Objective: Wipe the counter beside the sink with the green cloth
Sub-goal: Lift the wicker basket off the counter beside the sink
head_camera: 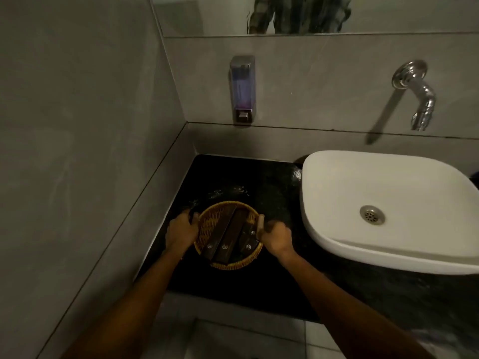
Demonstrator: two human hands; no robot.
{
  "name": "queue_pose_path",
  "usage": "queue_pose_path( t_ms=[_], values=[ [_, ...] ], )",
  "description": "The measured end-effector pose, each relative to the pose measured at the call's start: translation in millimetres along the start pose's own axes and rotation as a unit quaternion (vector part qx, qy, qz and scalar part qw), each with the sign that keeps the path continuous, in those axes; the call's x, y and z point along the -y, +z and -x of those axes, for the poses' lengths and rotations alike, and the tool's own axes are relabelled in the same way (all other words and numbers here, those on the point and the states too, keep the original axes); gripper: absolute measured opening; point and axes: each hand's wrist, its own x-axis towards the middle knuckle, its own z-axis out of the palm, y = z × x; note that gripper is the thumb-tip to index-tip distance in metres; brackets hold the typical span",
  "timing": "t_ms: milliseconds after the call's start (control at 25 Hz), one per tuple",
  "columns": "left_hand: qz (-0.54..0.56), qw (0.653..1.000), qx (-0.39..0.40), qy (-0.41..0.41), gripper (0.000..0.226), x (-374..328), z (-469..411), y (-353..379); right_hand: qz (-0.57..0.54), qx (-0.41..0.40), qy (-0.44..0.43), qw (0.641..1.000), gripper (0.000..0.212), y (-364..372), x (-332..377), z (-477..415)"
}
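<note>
A round wicker basket (234,265) holding three dark flat packets (228,239) sits on the black stone counter (259,177), left of the white sink (337,193). My left hand (181,230) grips the basket's left rim. Gripping its right rim is my right hand (274,235), thumb over the edge. I cannot tell if the basket rests on the counter or is lifted. Wet streaks show on the counter just behind the basket. No green cloth is in view.
A soap dispenser (242,89) hangs on the back wall above the counter. A chrome tap (417,97) sticks out over the sink. A grey tiled wall closes the left side. A mirror runs along the top.
</note>
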Motion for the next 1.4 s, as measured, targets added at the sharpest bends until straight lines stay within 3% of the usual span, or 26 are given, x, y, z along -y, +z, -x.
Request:
queue_pose_path(
  t_ms=[160,440,600,1040,1240,1400],
  values=[
    [0.007,0.998,-0.006,-0.059,0.044,2.2,-4.4,0.9,-0.063,0.008,0.049,0.997,0.02,-1.8,1.0,-5.4],
    [0.12,0.993,0.015,-0.005,0.037,3.5,16.8,-5.0,-0.168,-0.023,0.065,0.983,0.004,-18.8,-20.7,18.9],
    [0.155,0.986,0.062,0.003,0.018,-13.6,58.5,9.3,-0.193,-0.047,0.053,0.979,0.011,-44.4,-64.0,54.1],
    [0.209,0.966,0.152,0.016,0.017,-57.0,164.8,85.3,-0.219,-0.159,0.113,0.956,0.008,-125.8,-148.0,128.5],
    [0.214,0.967,0.14,0.01,0.019,-76.0,180.0,110.4,-0.214,-0.187,0.102,0.953,0.009,-146.7,-162.4,130.5],
    [0.116,0.987,0.104,0.036,0.032,-84.3,183.7,108.6,-0.193,-0.147,0.082,0.967,0.01,-156.7,-173.9,124.4]
  ],
)
